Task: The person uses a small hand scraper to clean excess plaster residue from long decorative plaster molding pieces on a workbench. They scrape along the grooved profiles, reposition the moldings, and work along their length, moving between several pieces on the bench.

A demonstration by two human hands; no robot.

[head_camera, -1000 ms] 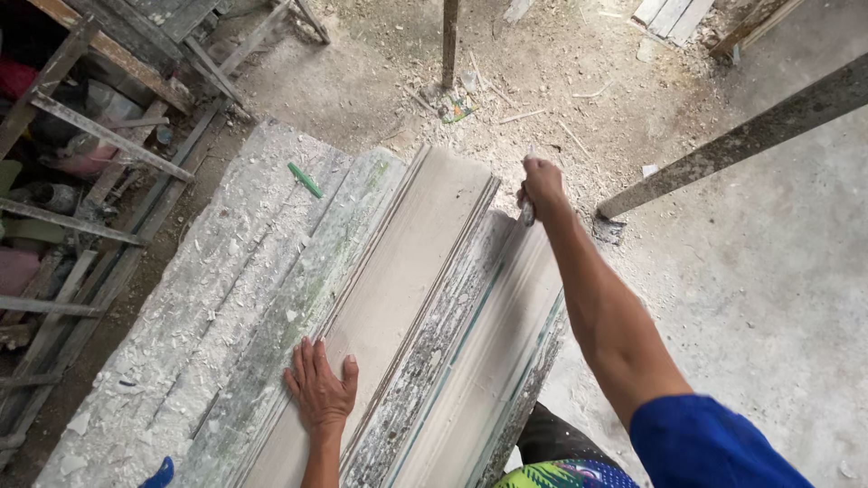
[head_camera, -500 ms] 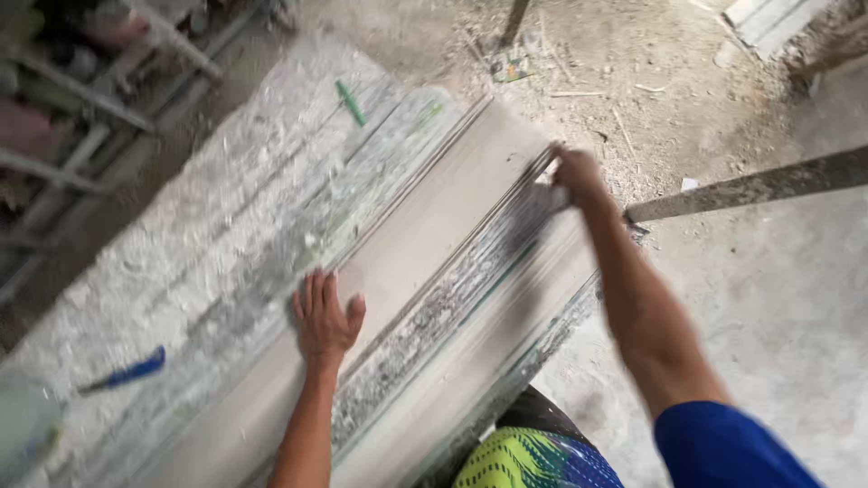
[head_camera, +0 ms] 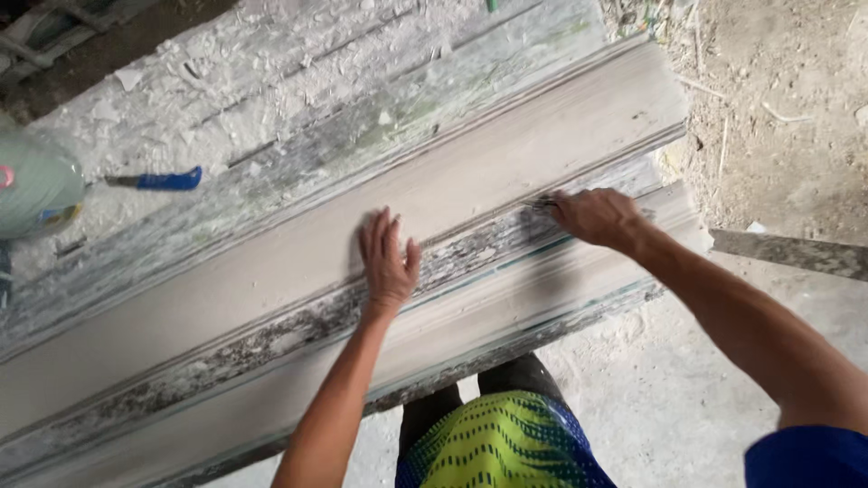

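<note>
A long pale plaster moulding (head_camera: 506,154) lies lengthwise on a crusted white bench (head_camera: 271,81). My left hand (head_camera: 387,258) rests flat on the moulding's smooth face, holding nothing, its fingers pointing away from me. My right hand (head_camera: 597,217) is closed on a small dark metal tool (head_camera: 542,203). The tool's tip sits against the groove between the moulding and the grey, flaky mould edge (head_camera: 470,258). The two hands are about a forearm's length apart.
A blue-handled tool (head_camera: 158,179) and a pale green plastic container (head_camera: 36,185) lie on the bench at the left. A grey bar (head_camera: 796,255) crosses the dirt floor at the right. My legs and yellow-green shorts (head_camera: 497,443) stand against the bench's near edge.
My right hand has slid from the moulding's far end back along the groove towards my left hand. The left hand has stayed flat on the moulding. The view has swung left.
</note>
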